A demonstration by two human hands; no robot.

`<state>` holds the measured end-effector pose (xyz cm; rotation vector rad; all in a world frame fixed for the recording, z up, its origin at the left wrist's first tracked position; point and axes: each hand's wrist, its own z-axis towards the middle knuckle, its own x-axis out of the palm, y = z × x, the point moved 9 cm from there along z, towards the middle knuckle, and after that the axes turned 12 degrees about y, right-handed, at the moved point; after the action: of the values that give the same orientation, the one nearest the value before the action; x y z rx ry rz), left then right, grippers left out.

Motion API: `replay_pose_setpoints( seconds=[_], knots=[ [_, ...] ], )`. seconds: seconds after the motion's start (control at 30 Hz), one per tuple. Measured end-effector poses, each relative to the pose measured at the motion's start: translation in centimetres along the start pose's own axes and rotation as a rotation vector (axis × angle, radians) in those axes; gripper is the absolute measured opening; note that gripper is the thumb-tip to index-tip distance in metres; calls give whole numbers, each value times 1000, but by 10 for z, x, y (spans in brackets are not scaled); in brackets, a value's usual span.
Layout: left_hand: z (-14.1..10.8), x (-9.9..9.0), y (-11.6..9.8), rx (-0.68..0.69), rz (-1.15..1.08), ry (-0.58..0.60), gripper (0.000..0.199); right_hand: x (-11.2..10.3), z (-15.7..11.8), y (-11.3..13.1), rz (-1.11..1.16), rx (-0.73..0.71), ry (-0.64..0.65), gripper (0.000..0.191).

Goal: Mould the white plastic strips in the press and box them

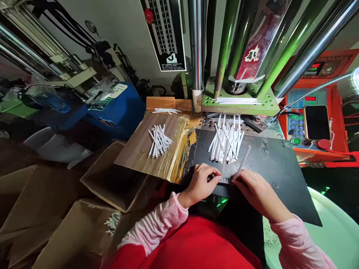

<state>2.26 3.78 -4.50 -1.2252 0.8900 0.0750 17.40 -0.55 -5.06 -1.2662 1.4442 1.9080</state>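
My left hand (200, 184) and my right hand (254, 191) rest close together on a black plate (276, 175), at its near edge. Between them lies a small row of white strip ends (224, 181), pinched by the fingers of both hands. Two long pale strips (242, 162) rise from my right hand's fingers, and another (224, 162) stands up between the hands. Just beyond my fingers is a loose heap of white strips (226, 141). A second bundle of white strips (159, 141) lies on a taped brown board (134, 155) to my left.
A press with chrome columns (198, 45) and a green drilled base (241, 105) stands ahead. To the right are an orange control panel (308, 119) and a phone (316, 122). Open cardboard boxes (112, 179) sit lower left, and a blue machine (117, 108) stands behind them.
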Motion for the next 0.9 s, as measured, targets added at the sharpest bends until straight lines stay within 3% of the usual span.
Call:
replay_pose_setpoints(
  seconds=[0.23,0.37,0.43,0.57,0.73,0.9],
  knots=[
    [3,1,-9,57,98,66,6,-18,1,-18,243,38,41,19],
    [15,-1,-4,11,99,285,6,-41,20,-54,123,267,-95,23],
    [29,-5,1,-39,116,353,10,-39,33,-70,34,414,-50,23],
    [72,-19,5,-163,286,220,9,-26,56,-85,-108,577,110,24],
    [115,-9,5,-298,469,192,15,-22,57,-88,-127,576,157,17],
    [120,-13,15,-390,385,273,11,-31,27,-83,2,465,104,18]
  ],
)
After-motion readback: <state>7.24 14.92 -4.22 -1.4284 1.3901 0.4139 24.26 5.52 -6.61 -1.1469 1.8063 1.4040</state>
